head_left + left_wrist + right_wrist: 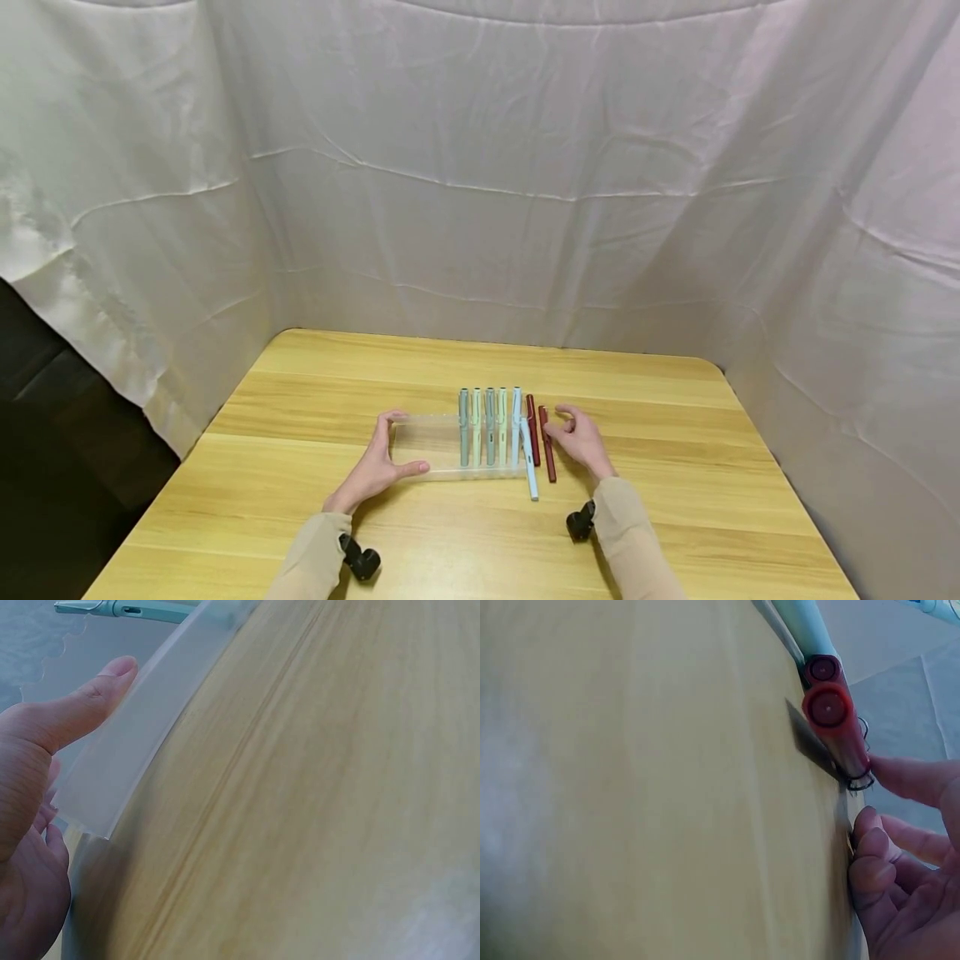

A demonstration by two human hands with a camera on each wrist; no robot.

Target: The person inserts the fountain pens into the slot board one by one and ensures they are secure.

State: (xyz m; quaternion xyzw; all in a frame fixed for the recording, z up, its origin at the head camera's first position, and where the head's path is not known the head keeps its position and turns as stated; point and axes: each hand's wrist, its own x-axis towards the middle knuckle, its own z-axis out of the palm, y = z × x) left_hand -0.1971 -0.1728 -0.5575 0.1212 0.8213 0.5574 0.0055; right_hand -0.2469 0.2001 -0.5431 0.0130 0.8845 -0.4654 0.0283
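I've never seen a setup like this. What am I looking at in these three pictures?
There is no machine here, just a person working bare-handed. The wide picture comes from a camera on the head; the close ones come from small black cameras on the wrists. On the wooden table is a clear tray. Five green and blue pens lie side by side across it, and another light blue pen slants at its right end. Two dark red pens are further right. The left hand grips the tray's left end; the right hand is at the outermost red pen, seemingly touching it.
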